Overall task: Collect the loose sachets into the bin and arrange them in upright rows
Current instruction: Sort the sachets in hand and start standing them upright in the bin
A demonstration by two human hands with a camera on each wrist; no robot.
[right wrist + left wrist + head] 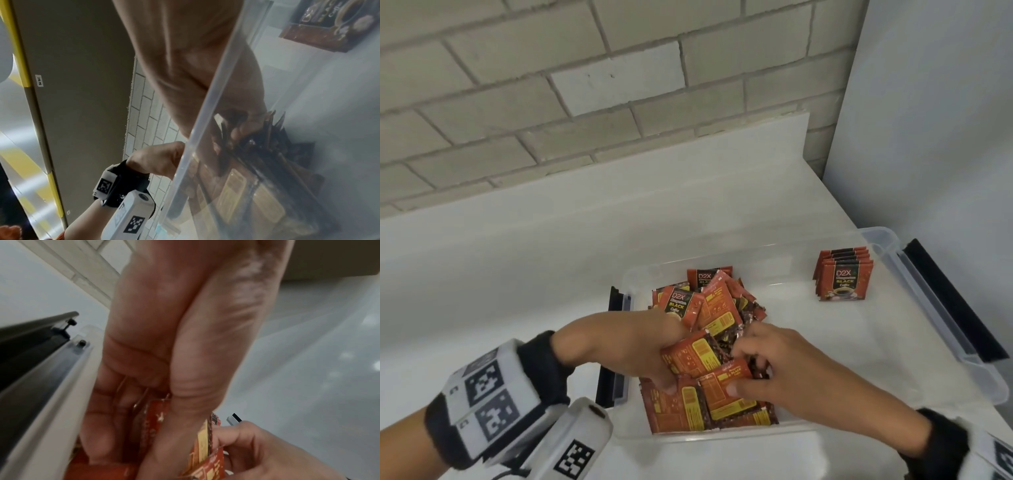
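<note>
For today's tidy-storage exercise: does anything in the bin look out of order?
Yes. The heap of sachets at the left end of the bin lies jumbled, facing all ways, unlike the neat upright row at the far right.

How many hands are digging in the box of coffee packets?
2. The left hand grips packets at the left of the loose pile; the right hand pinches packets just beside it, both inside the clear bin.

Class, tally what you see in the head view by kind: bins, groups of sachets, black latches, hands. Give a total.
Clear bin: 1
Sachet groups: 2, loose pile and upright row
Black latches: 2
Hands: 2, left hand, right hand
Total: 7
</note>
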